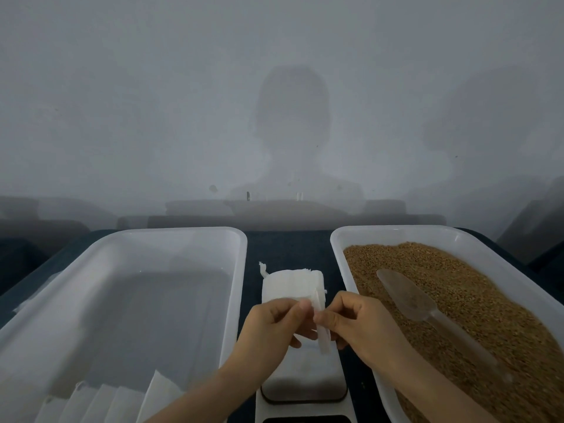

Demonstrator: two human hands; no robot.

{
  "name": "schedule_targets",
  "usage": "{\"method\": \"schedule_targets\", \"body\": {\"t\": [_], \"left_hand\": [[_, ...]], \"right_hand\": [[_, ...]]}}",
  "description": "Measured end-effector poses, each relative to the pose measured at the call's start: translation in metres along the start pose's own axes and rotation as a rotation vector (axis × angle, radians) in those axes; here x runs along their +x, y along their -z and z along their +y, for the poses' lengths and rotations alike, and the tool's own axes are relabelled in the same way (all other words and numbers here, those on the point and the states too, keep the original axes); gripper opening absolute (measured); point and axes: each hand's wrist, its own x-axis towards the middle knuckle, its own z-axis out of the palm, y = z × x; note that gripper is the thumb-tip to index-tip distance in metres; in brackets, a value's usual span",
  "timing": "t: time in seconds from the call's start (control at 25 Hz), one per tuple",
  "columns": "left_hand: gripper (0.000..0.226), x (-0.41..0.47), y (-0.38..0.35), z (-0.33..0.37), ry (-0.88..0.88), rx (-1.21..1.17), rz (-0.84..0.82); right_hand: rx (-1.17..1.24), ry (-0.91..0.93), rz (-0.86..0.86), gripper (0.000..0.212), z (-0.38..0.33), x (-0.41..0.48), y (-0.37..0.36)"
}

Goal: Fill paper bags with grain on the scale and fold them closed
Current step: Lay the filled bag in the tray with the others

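Scale with a grey, round-cornered platform (pixel 303 383) sits directly beneath the hands, centred so a bag can be set down without reaching. Above it, the left hand (pixel 268 328) and the right hand (pixel 363 328) each pinch the near edge of a small white paper bag (pixel 290 285). The left thumb presses on the top face. The right fingers grip a narrow side fold. This grip suggests the mouth is being pulled open before filling. The bag looks flat and empty. Whether its far end rests on anything cannot be determined.

Left of the hands, a translucent white rectangular plastic tray (pixel 241 270) holds a fanned stack of flat white paper bags (pixel 122 401) in its near corner.

Right of the hands, a matching white plastic tray (pixel 338 270) contains brown grain (pixel 457 285). A clear plastic scoop (pixel 406 294) lies on it, handle toward the right hand.

Both tray walls flank the scale closely and limit sideways movement. Beyond the hands, the dark blue bench (pixel 287 245) meets a plain grey wall (pixel 152 117).
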Motion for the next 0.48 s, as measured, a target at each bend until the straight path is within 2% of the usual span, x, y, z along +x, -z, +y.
{"method": "schedule_targets", "body": {"t": [0.12, 0.28, 0.4, 0.48], "left_hand": [[0.017, -0.001, 0.0, 0.0011, 0.009, -0.033, -0.019], [0.011, 0.001, -0.0015, -0.0021, 0.069, 0.009, 0.059], [0.01, 0.0016, -0.002, -0.0018, 0.147, 0.046, 0.075], [0.013, 0.0021, -0.0015, -0.0014, 0.175, 0.052, 0.076]], "right_hand": [[-0.039, 0.022, -0.001, 0.019, 0.0023, -0.0014, -0.0023], [-0.086, 0.08, 0.068, 0.025, 0.0028, -0.0027, -0.0024], [-0.195, 0.247, 0.187, 0.016, 0.0046, -0.004, -0.003], [-0.262, 0.364, 0.162, 0.018, 0.0055, -0.005, -0.0041]]}}
